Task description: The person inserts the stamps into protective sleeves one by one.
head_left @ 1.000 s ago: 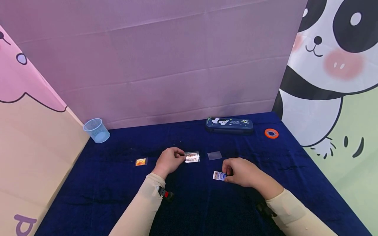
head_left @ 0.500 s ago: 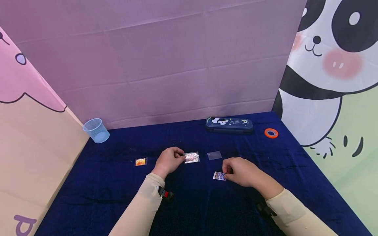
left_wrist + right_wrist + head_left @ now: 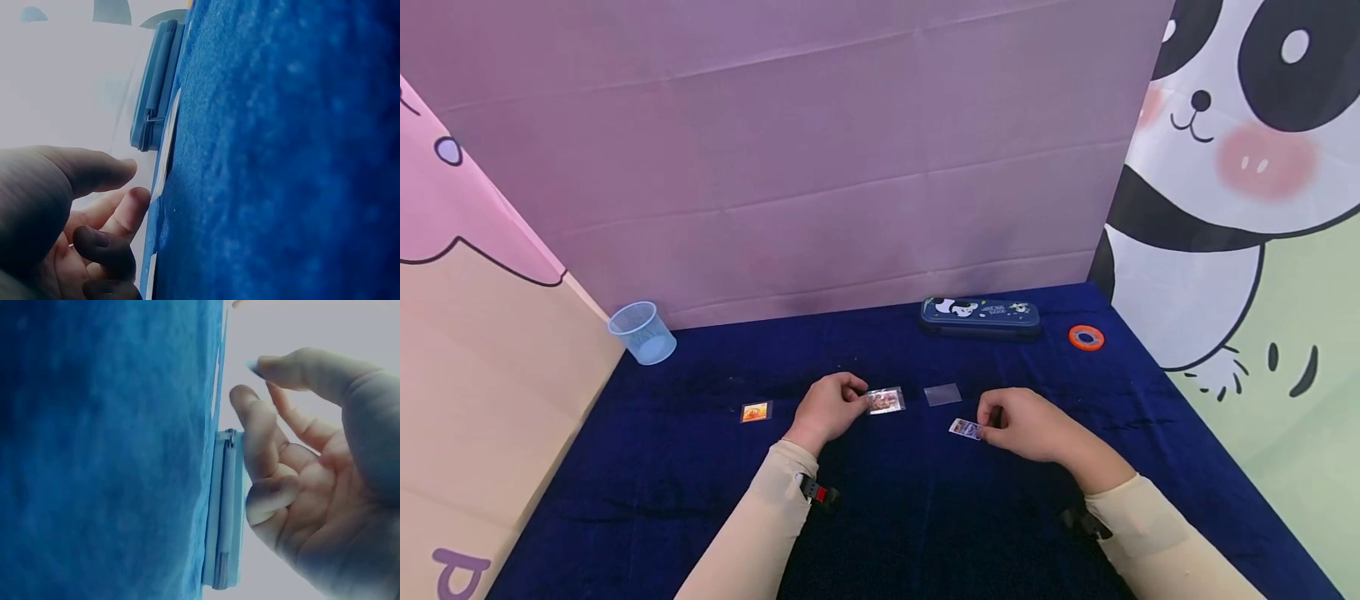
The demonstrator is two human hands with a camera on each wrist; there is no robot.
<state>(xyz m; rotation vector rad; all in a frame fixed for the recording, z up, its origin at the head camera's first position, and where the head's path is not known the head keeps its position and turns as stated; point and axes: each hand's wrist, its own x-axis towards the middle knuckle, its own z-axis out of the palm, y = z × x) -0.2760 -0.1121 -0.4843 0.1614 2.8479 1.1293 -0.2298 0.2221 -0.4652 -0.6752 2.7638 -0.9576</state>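
Note:
My right hand (image 3: 1024, 423) pinches a small blue-and-white picture card (image 3: 965, 428) between thumb and index finger, a little above the cloth. Only a tip of it shows past the thumb in the right wrist view, where the other fingers (image 3: 272, 494) curl loosely. A shiny picture card in a clear sleeve (image 3: 886, 400) lies at the fingertips of my left hand (image 3: 829, 410). In the left wrist view a gap separates the left thumb from the index fingertip (image 3: 139, 199), which is right at the card's edge. An unfilled translucent sleeve (image 3: 943, 394) lies between the hands, slightly farther back.
An orange picture card (image 3: 756, 412) lies left of my left hand on the dark blue cloth (image 3: 700, 500). At the back are a panda pencil case (image 3: 980, 318) and an orange ring-shaped roll (image 3: 1086, 337). A light blue mesh bin (image 3: 643, 334) stands back left.
My right hand has moved slightly up and right with the blue-and-white card, which has turned a little. The glare on the sleeved card has faded, so its picture shows; my left hand is nearly still.

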